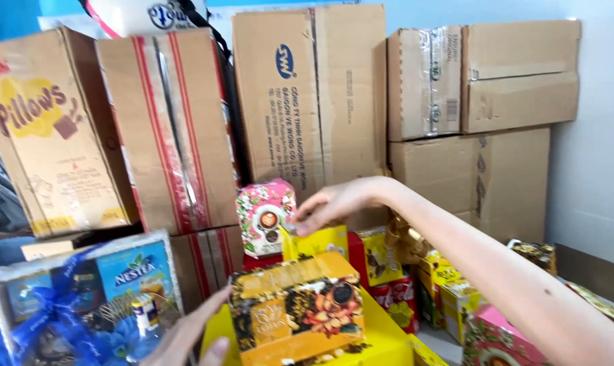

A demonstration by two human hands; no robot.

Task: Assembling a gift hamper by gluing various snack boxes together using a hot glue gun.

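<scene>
My right hand reaches forward with the arm stretched from the lower right, fingers touching the side of a pink floral box that stands upright among other packages. My left hand is at the bottom edge, fingers spread, resting against the left side of a gold and black floral gift box. That box sits on a yellow tray or box. A small yellow box stands just under my right hand.
Large brown cardboard cartons are stacked along the wall behind. A wrapped gift basket with a blue ribbon stands at the lower left. Red cans, yellow boxes and another pink floral box crowd the right.
</scene>
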